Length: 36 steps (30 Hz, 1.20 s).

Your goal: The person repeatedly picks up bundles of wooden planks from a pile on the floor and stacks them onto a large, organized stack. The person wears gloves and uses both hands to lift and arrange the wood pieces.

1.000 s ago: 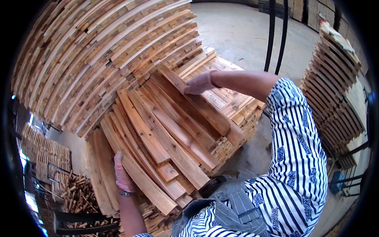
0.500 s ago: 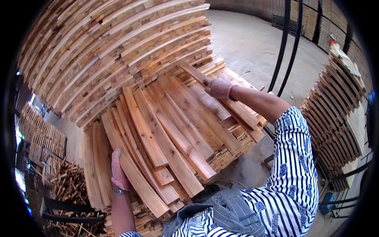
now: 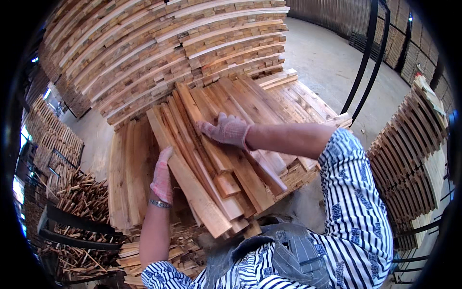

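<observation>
My left hand (image 3: 162,176), in a pale pink knitted glove, lies along the outer edge of a long wooden board (image 3: 188,179). Its fingers point away from me and look stretched out, though part of the hand is hidden by the board. In a matching glove, my right hand (image 3: 227,131) rests over a knotty board (image 3: 211,153) in the middle of the pile, fingers apart. Between the hands, several narrow boards (image 3: 185,137) lie side by side, their near ends uneven. More boards (image 3: 127,173) lie flat to the left of my left hand.
A tall wall of stacked lumber (image 3: 178,48) rises behind the pile. Scrap sticks (image 3: 82,207) fill a black-framed bin at left. Curved-looking board stacks (image 3: 409,159) stand at right, and two black upright bars (image 3: 368,62) stand near the pile's far right corner.
My right hand has moved left, from a board on the pile's right side to the middle boards. My left hand stays at the outer board's edge. The view has shifted.
</observation>
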Each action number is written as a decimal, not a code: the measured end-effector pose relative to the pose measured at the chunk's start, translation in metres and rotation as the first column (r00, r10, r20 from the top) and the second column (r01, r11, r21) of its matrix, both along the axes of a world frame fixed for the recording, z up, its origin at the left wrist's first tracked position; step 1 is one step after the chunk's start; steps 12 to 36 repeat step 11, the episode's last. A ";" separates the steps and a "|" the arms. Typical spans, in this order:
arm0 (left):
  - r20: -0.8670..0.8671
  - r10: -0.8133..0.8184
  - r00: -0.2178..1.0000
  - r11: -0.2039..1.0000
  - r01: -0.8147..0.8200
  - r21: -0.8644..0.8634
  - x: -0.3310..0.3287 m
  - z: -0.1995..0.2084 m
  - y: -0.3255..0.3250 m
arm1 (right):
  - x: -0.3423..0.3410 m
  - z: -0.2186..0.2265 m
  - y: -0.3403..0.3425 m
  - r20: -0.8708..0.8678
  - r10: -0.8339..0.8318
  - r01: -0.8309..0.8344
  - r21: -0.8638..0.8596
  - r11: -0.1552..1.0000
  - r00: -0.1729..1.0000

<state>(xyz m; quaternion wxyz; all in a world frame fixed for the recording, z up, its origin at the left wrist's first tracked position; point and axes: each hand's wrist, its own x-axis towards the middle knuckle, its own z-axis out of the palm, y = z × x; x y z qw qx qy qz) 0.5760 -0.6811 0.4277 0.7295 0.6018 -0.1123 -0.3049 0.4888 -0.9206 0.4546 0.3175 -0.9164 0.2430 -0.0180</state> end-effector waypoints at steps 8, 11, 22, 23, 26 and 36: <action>-0.017 -0.012 1.000 0.999 0.011 -0.038 0.002 0.004 0.001 | 0.006 0.008 0.002 -0.010 -0.161 0.150 0.431 0.890 0.987; -0.060 -0.021 0.998 0.998 0.017 -0.055 0.003 0.004 0.005 | -0.008 0.029 -0.002 -0.024 0.083 -0.073 0.281 0.957 0.996; -0.060 -0.021 0.998 0.998 0.017 -0.055 0.003 0.004 0.005 | -0.008 0.029 -0.002 -0.024 0.083 -0.073 0.281 0.957 0.996; -0.060 -0.021 0.998 0.998 0.017 -0.055 0.003 0.004 0.005 | -0.008 0.029 -0.002 -0.024 0.083 -0.073 0.281 0.957 0.996; -0.060 -0.021 0.998 0.998 0.017 -0.055 0.003 0.004 0.005 | -0.008 0.029 -0.002 -0.024 0.083 -0.073 0.281 0.957 0.996; -0.060 -0.021 0.998 0.998 0.017 -0.055 0.003 0.004 0.005 | -0.008 0.029 -0.002 -0.024 0.083 -0.073 0.281 0.957 0.996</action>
